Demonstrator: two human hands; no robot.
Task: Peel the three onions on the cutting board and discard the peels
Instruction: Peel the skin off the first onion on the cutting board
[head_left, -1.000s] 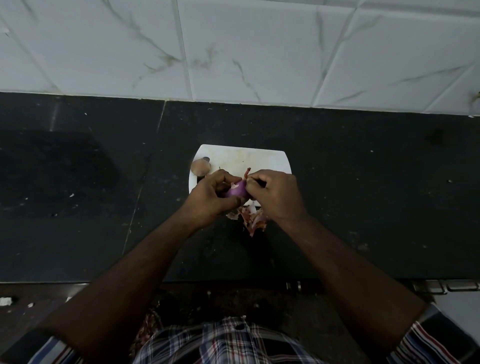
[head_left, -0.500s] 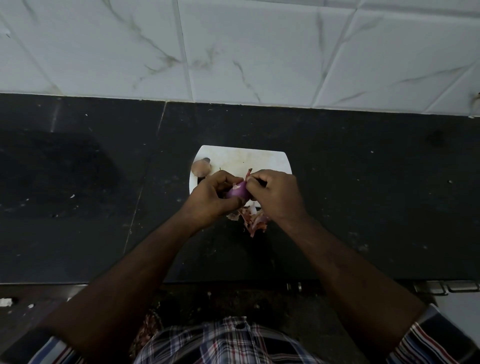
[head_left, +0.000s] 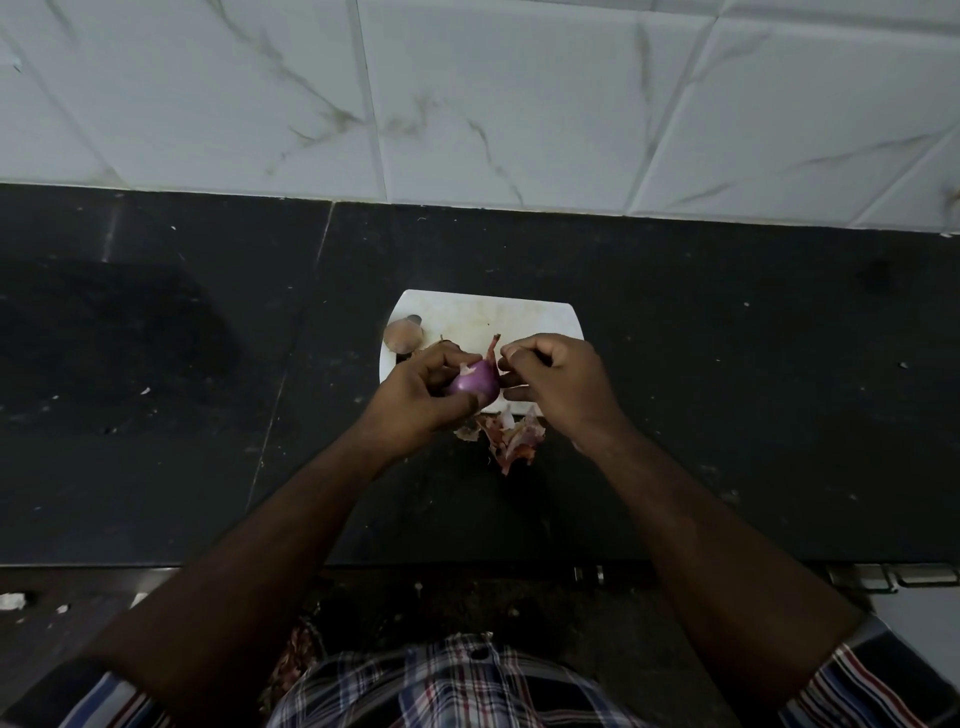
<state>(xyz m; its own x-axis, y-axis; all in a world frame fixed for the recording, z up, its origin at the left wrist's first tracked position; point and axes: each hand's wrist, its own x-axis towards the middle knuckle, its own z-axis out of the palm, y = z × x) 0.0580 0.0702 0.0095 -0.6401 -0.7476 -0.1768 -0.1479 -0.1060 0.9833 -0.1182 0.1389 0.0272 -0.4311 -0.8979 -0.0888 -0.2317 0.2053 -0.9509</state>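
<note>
Purple onion (head_left: 474, 385) between both hands (head_left: 498, 384)

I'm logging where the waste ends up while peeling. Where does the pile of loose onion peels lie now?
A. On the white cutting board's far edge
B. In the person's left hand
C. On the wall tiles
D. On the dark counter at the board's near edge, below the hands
D: the pile of peels lies on the dark counter just nearer than the cutting board, below the left hand and right hand.
</note>
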